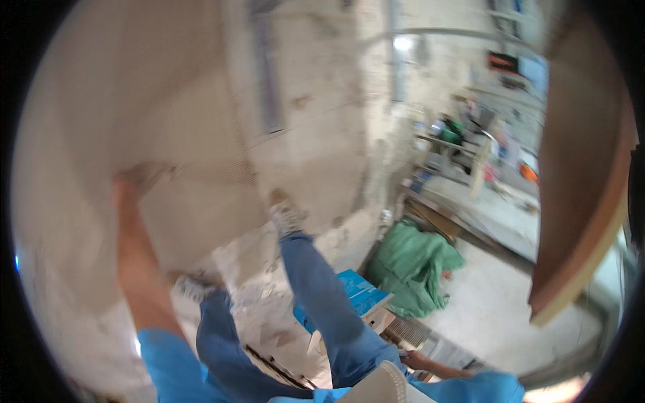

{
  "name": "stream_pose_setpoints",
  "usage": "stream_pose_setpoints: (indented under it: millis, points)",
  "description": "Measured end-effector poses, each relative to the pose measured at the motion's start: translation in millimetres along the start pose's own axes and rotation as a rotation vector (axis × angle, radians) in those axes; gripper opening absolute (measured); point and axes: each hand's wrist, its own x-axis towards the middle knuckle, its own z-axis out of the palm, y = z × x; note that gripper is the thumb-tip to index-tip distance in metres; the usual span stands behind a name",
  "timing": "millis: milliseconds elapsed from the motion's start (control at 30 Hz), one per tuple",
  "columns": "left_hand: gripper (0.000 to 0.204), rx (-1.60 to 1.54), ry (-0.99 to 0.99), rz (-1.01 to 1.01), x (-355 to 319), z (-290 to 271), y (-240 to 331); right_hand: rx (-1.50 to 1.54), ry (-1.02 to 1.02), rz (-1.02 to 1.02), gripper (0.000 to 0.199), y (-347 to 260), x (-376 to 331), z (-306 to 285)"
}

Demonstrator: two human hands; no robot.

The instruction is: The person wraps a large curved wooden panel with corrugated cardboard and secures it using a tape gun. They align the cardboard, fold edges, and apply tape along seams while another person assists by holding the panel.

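Observation:
My left arm reaches up across a beige wall surface, and my left hand point(138, 177) is at or close to a finely gridded mesh-like sheet point(208, 134). Motion blur smears its fingers, so I cannot see whether they hold anything. Low on the right, my right hand point(418, 361) is beside my thigh with its fingers curled. Something small and pale shows at those fingers, too blurred to name. Both my feet, in pale shoes point(287, 216), are spread apart below me.
A blue-topped stool or box point(356, 292) stands beside my leg, with a green sack point(413, 269) behind it. A cluttered workbench point(497, 201) is farther right. A large brown panel point(584, 168) hangs into view at the right edge. Dark thin rods point(275, 366) lie between my legs.

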Motion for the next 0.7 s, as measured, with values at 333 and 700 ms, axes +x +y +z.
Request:
stream_pose_setpoints:
  millis: [333, 700]
  points:
    - [0.026, 0.404, 0.157, -0.101, -48, -19, -10, 0.042, 0.093, -0.171, 0.04, 51, 9, 5]
    - [0.034, 0.05, 0.457, 0.128, -198, -238, -20, 1.051, 0.769, -0.47, 0.027, 6, -44, -66]
